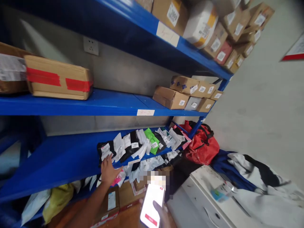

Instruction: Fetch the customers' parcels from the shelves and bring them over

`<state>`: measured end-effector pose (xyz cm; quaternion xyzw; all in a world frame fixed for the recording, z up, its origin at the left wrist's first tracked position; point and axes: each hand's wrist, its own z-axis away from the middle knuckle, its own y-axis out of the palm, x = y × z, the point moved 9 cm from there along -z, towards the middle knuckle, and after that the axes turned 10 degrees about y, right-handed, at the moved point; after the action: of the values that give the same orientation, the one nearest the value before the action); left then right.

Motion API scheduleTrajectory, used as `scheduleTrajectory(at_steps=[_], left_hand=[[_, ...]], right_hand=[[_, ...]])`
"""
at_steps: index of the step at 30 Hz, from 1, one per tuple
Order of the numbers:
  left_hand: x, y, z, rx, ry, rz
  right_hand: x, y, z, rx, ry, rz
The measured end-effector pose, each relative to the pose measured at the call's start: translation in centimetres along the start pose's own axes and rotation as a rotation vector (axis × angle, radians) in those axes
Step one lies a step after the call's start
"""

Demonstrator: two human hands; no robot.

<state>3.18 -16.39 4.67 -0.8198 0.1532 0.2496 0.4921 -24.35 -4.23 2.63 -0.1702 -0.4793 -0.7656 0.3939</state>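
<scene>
My left hand point(108, 171) reaches to the front edge of the lower blue shelf point(64, 158), fingers spread, touching the leftmost black parcel bag point(105, 151) in a row of soft parcels. A bright green bag point(152, 139) lies further right in that row. My right hand point(161, 215) holds a lit smartphone point(152, 204) upright at the bottom of the view; its screen is white with a red button.
The middle blue shelf point(102, 104) carries a long carton with red tape point(58, 81) and small cartons point(187, 93). The top shelf holds several boxes point(213, 28). A red bag point(201, 142), a white cabinet point(213, 196) and cloth lie on the floor at right.
</scene>
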Motion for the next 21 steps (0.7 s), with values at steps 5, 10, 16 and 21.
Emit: scheduleTrajectory(at_steps=[5,10,16,21], left_hand=[[1.0,4.2,-7.9,0.092,-0.179,-0.089],[4.2,7.7,-8.2,0.297,-0.158,-0.133],[5.5,8.0,-8.3,0.15,0.004,-0.13],[6.4,8.1,-8.5,0.032,0.109,-0.016]], right_hand=[[3.5,7.7,-12.0,-0.044,-0.037,0.014],[5.0,11.2,-21.3,-0.086,-0.1,0.069],[4.4,13.2,-24.1,-0.148,-0.216,0.153],[1.8,16.4,-21.9,-0.045,-0.382,0.311]])
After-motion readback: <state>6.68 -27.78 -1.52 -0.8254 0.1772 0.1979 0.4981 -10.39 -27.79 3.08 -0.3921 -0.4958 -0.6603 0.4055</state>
